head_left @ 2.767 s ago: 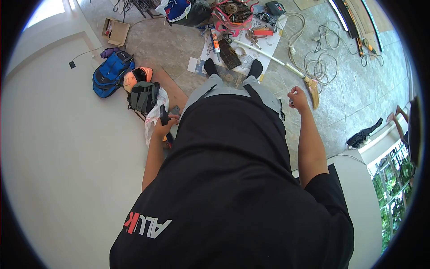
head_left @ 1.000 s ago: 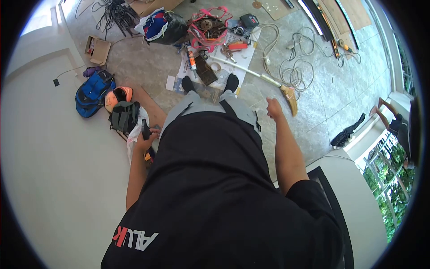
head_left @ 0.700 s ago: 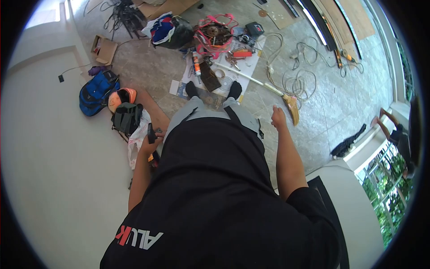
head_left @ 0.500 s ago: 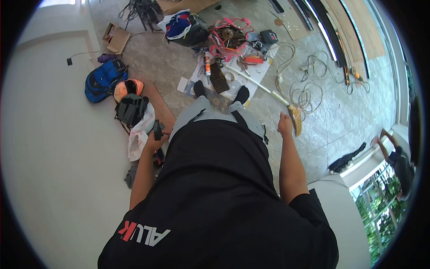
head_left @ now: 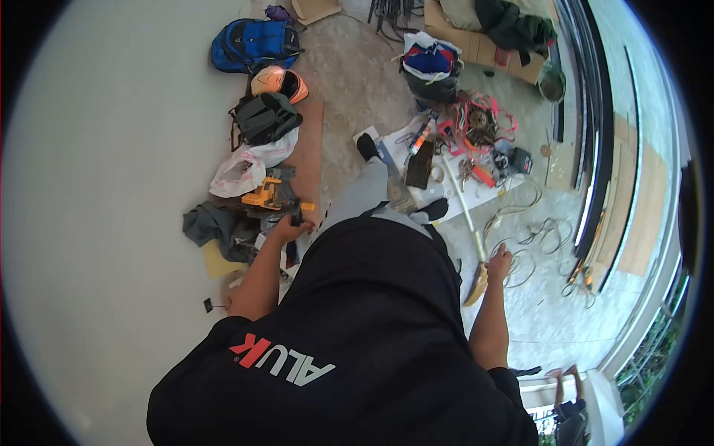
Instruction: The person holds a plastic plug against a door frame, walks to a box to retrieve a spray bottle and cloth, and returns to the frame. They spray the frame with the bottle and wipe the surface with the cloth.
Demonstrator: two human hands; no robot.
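Note:
My left hand (head_left: 288,229) is closed around a small black tool (head_left: 297,212), whose exact kind I cannot tell. Beside it, a yellow power tool (head_left: 262,195) lies among dark items, with a white plastic bag (head_left: 239,172) and grey cloth (head_left: 212,227) close by. My right hand (head_left: 499,264) hangs at my side with nothing in it, fingers loosely bent and one stretched out. In this view it overlaps coiled cable near the broom (head_left: 477,285), which lies on the floor.
A blue backpack (head_left: 256,46), orange helmet (head_left: 280,83) and grey backpack (head_left: 265,119) line the left wall. By my feet, a white sheet (head_left: 483,195) carries several tools and a pink-strapped bag (head_left: 480,123). Long dark profiles (head_left: 595,149) lie right. Another person (head_left: 571,416) is at lower right.
My view has turned, so the bags and floor tools sit further right, and the yellow power tool has come into view. My legs have shifted. The black tool stays in my left hand.

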